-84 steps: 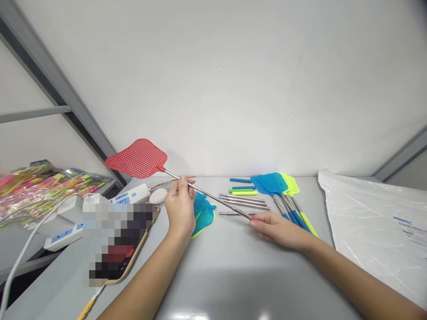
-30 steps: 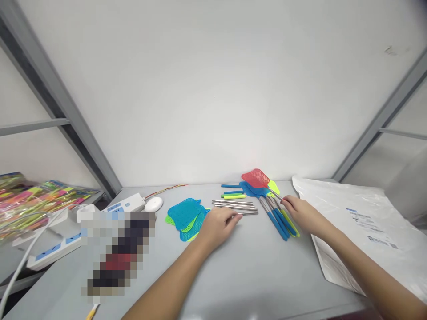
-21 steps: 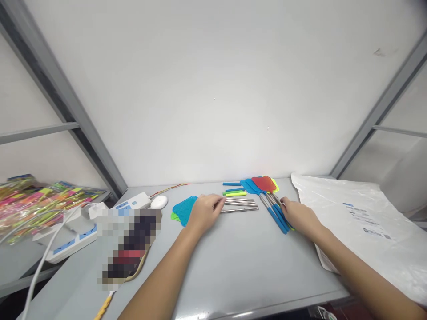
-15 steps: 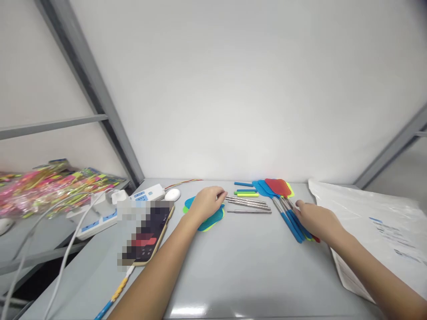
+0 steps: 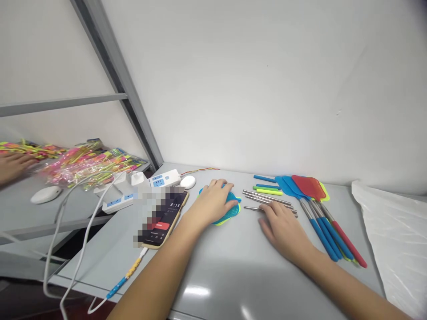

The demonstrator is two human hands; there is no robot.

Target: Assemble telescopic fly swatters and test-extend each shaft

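Observation:
My left hand [image 5: 216,202] lies with fingers spread on a small pile of blue and yellow-green fly swatter heads [image 5: 235,211], partly hiding them. To its right, my right hand [image 5: 282,226] reaches over the nearest metal rod, thumb apart and fingertips touching around it; no firm grip shows. Several silver metal rods [image 5: 267,197] lie side by side there. Behind them are blue and green handle sleeves [image 5: 269,192]. On the right rests a bunch of whole fly swatters [image 5: 308,186] with blue, red and yellow-green heads, their blue and red grips pointing toward me.
On the left are a phone [image 5: 168,218] with a cable, a white power strip [image 5: 165,178] and a round white device [image 5: 187,182]. A white plastic bag [image 5: 393,240] covers the right side. Beyond the post, another person's hand [image 5: 16,164] is beside colourful packaged items [image 5: 90,162].
My right hand has left the whole swatters and moved left to the metal rods. My left hand has spread over the swatter heads. The view has shifted left, and another person's hand appears.

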